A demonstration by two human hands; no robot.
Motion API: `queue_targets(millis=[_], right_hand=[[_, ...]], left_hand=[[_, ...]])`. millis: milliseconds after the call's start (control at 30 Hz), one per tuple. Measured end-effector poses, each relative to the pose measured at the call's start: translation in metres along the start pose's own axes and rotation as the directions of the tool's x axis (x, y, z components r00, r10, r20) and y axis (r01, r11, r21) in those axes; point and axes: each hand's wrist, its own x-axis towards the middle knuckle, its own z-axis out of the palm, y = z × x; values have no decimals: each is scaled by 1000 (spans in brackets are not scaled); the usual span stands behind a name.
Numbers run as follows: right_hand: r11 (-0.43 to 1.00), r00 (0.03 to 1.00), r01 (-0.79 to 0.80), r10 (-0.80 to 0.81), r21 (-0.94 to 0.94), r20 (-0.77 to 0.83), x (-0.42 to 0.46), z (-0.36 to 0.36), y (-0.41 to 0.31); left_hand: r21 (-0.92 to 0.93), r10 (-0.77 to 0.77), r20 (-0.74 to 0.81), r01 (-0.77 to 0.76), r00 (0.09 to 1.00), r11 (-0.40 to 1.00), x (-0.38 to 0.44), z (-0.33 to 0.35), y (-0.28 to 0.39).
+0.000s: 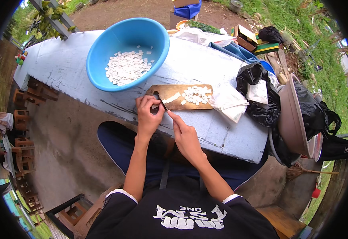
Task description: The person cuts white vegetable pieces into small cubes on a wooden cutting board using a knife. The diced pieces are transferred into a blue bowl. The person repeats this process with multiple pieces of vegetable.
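A wooden cutting board [177, 105] lies on the white-painted table [189, 59]. Thin white strips [172, 98] rest near its middle, and a heap of small white squares [195, 95] covers its right part. My right hand [187, 136] grips a knife [163, 103] whose dark blade crosses the board's left part. With bent fingers, my left hand [150, 115] presses on white strip material beside the blade. Behind the board, a large blue plastic basin [102, 53] holds many white squares [127, 67]. Touching the board's right end is a clear plastic bag [229, 104] with white sheets in it.
Black plastic bags [262, 112] and a large beige basin [293, 113] crowd the table's right end. Blue denim cloth [236, 51] and open cardboard boxes [245, 38] stand farther back. A straw broom [299, 171] lies at the right, while brown stools [21, 119] line the left.
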Motion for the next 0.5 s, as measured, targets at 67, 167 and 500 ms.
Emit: queue_targets(millis=[67,167,500], right_hand=[[1000,1000,-21,21,18,11,-4,-5,-1],[1000,999,8,-7,30,-36,-7,-4,6],[992,986,-97,107,83,-124,-13,-19,2]], left_hand=[[-18,-31,-2,31,1000,999,0,0,0],[-23,-32,7,32,999,999,-2,1,1],[103,50,17,-51,999,993,-1,6,12]])
